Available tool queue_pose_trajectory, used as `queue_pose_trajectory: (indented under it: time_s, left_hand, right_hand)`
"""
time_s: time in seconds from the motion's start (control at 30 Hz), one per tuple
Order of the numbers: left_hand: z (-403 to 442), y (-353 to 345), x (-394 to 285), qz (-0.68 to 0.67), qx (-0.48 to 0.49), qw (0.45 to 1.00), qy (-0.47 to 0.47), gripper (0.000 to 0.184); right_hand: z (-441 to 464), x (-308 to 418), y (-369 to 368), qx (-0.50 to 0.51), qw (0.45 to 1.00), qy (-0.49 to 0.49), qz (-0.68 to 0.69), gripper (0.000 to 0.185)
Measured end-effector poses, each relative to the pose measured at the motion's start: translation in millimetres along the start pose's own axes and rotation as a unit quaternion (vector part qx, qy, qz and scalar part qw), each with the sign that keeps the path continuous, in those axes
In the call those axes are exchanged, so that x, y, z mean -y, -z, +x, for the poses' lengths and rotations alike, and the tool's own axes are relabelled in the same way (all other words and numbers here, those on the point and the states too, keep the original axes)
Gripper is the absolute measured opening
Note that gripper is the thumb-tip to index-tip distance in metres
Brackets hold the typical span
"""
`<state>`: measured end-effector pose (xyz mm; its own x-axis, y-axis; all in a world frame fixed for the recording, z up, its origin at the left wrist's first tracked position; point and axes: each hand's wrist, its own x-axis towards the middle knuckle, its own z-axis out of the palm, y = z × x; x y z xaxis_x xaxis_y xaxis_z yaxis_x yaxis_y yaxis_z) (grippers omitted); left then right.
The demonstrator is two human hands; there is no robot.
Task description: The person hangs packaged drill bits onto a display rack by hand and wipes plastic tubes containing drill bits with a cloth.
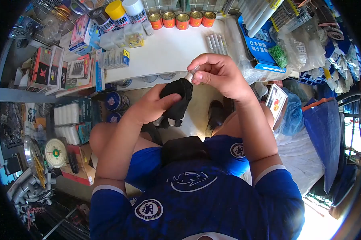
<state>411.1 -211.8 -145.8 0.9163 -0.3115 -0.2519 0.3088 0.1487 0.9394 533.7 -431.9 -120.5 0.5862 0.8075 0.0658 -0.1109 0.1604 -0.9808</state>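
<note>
In the middle of the view my left hand is closed around a black item that looks like dark cloth or a soft pouch, its lower end hanging loose. A small silvery piece sticks out of its upper end. My right hand pinches at this piece between thumb and fingertips, touching it just above the black item. A small, clear-looking bit shows between those fingertips, too small to name. Both hands are held over my lap, in front of the white shelf's edge.
Several orange tins line the back of the white shelf, beside spray cans. Marker-like tubes lie at its right. Boxes crowd the left, above a round-dial scale. A blue display card stands right.
</note>
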Motion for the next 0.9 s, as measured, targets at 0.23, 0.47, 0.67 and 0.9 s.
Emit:
queue_pose_trajectory:
  time_s: [0.23, 0.47, 0.67, 0.9]
  left_hand:
    - [-3.1, -2.0, 1.5, -0.046, 0.001, 0.999, 0.005, 0.041]
    - [-4.0, -1.4, -0.3, -0.137, 0.060, 0.988, -0.029, 0.045]
    - [-6.9, -0.1, 4.3, -0.176, 0.048, 0.983, -0.026, 0.050]
    - [-7.0, 1.1, 2.8, -0.155, 0.068, 0.985, -0.025, 0.051]
  right_hand:
    - [-3.6, 5.3, -5.3, 0.009, 1.000, 0.006, 0.006, 0.025]
    - [-4.5, 1.6, -12.0, -0.007, 1.000, 0.025, 0.013, 0.028]
    - [-4.5, 2.9, -18.1, 0.000, 0.998, 0.053, 0.027, 0.030]
    - [0.6, -4.1, -20.1, -0.004, 0.995, 0.076, 0.069, 0.025]
